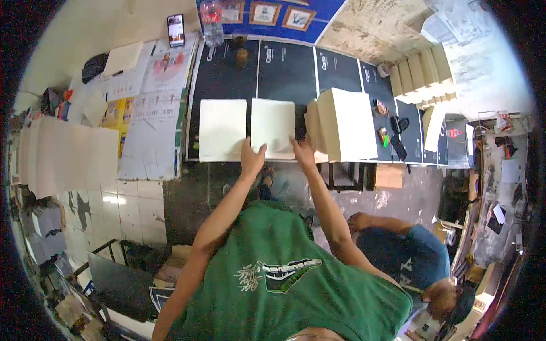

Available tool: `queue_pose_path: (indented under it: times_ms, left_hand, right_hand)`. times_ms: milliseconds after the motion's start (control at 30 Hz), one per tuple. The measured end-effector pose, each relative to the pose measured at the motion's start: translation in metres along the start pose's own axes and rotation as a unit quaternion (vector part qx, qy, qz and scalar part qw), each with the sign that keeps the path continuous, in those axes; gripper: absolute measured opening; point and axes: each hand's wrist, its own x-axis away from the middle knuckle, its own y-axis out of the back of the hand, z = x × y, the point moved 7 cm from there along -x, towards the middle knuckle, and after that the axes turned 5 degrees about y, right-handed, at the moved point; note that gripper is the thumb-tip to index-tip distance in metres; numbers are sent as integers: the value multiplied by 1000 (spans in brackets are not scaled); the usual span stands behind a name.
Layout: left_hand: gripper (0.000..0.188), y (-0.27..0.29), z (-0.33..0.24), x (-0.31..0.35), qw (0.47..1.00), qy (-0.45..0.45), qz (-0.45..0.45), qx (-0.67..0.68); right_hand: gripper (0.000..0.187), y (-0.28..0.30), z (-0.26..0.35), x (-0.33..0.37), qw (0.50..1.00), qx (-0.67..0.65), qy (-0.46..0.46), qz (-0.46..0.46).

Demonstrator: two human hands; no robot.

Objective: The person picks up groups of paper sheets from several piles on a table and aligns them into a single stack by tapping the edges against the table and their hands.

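Observation:
Two cream paper stacks lie side by side on the dark-topped table: the left stack [223,126] and the middle stack [273,124]. My left hand [252,157] is at the gap between them, by the near left corner of the middle stack, thumb apart from the fingers. At that stack's near right corner is my right hand [303,152], its fingers apart. Whether either hand presses on the paper is hard to tell. Just right of my right hand stands a taller, fanned pile of cream sheets [347,126].
A bottle [212,25] and a brown jar [242,57] stand at the table's back. Small tools [399,136] lie right of the tall pile. More cream paper piles [424,74] sit at the far right, another [68,156] at left. A seated person [404,250] is close behind my right side.

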Motion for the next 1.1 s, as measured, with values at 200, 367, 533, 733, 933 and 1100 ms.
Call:
queue_pose_path:
  times_ms: [200, 367, 533, 733, 933, 1100]
  left_hand:
    - [65, -2, 8, 2, 999, 31, -9, 6]
    - [51, 12, 13, -3, 998, 48, -19, 31]
    - [41, 84, -26, -7, 982, -123, -146, -8]
    - [34, 110, -21, -35, 924, -282, -191, -174]
    - [27, 98, 8, -46, 905, -280, -159, -279]
    - [26, 96, 8, -49, 912, -266, -147, -275]
  right_hand:
    - [91, -12, 22, 6, 985, 10, -55, 165]
    - [73, 29, 104, 36, 980, 14, 84, 178]
    - [50, 143, 184, 38, 960, 107, 260, 4]
    - [51, 188, 134, -10, 960, 261, 86, -56]
    - [44, 192, 122, -16, 973, 218, 69, -34]
    - [49, 198, 108, -20, 984, 176, 9, -6]
